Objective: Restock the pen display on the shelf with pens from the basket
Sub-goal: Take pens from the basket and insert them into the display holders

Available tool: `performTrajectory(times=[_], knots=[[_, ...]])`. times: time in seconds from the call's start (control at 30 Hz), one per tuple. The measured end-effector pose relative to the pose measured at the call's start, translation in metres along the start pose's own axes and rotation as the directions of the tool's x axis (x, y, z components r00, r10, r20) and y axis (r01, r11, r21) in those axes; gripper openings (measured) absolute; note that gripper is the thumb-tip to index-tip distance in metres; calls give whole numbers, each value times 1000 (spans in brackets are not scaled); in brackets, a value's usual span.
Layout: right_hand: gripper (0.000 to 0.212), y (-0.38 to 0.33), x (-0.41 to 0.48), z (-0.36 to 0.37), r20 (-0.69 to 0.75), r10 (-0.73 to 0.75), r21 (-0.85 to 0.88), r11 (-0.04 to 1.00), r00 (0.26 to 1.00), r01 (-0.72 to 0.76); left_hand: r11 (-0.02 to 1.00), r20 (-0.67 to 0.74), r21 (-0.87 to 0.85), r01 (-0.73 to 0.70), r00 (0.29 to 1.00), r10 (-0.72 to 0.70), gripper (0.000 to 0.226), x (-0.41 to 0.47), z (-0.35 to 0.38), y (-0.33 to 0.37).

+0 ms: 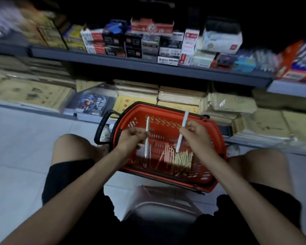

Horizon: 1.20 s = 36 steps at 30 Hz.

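White pens pinched upright, one per hand, over basket.

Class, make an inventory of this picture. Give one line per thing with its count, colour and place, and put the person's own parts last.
Floor: one, light grey tiles, under everything.
Basket: one, red with black handles, on the floor between the knees.
Loose pens: many, white, pink and cream, on the basket's bottom.
Held pens: two, white, one per hand, above the basket.
Boxes: many, mixed colours, on the upper shelf.
Paper stacks: many, tan, below that shelf.
Shorts: black, on both thighs.
Left hand: pinches one pen.
Right hand: grips the other.
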State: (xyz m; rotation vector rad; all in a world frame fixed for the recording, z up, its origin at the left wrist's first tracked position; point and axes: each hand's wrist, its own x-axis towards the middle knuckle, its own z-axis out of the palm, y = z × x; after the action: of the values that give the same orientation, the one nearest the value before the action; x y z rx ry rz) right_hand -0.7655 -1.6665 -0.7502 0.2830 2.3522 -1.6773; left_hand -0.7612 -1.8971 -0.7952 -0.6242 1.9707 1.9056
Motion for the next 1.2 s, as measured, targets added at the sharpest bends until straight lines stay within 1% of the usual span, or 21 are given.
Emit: performTrajectory(times=[0.07, 0.13, 0.17, 0.3, 0.37, 0.47, 0.53, 0.67, 0.73, 0.83, 0.97, 1.1, 1.2], knots=[[20, -6, -20, -5, -7, -17, 131, 991, 1000, 18, 997, -5, -83, -10, 1000, 9, 11, -16, 1, 6], [19, -14, -32, -7, -36, -10, 263, 965, 999, 19, 987, 46, -160, -24, 998, 32, 11, -29, 4, 18], [20, -18, -35, -8, -50, -5, 286, 958, 999, 19, 978, 72, -207, -29, 996, 45, 12, -35, 6, 24], [21, -18, -49, -7, -60, -19, 208, 978, 998, 31, 944, 130, -326, -52, 986, 99, 28, -57, 18, 29], [19, -6, -58, 1, -88, 4, 187, 982, 996, 13, 935, 121, -351, -44, 988, 92, 23, -68, 26, 17], [14, 16, -65, 15, -167, 62, 120, 992, 984, -42, 939, 62, -344, -25, 997, 49, 9, -75, 35, 5], [14, 22, -63, 22, -189, 79, 102, 993, 979, -60, 945, 61, -326, -6, 998, 28, 8, -73, 37, 5], [12, 17, -52, 29, -185, -11, 76, 997, 983, 25, 932, 42, -359, 43, 999, -30, 14, -58, 37, 4], [10, 16, -49, 31, -190, -17, 105, 994, 982, 37, 931, 42, -361, 54, 998, -42, 17, -53, 38, 3], [4, 18, -45, 32, -190, 30, 207, 978, 981, 11, 925, 55, -374, 63, 997, -46, 14, -50, 40, 4], [15, 18, -42, 33, -149, 104, 294, 954, 983, -56, 914, 62, -402, 46, 998, -23, 9, -46, 42, 5], [25, 14, -40, 34, -135, 127, 308, 948, 983, -80, 912, 55, -410, 17, 998, 6, 23, -44, 44, 6], [28, 11, -40, 32, -114, 168, 347, 930, 979, -119, 904, 54, -427, 0, 998, 26, 31, -42, 45, 7]])
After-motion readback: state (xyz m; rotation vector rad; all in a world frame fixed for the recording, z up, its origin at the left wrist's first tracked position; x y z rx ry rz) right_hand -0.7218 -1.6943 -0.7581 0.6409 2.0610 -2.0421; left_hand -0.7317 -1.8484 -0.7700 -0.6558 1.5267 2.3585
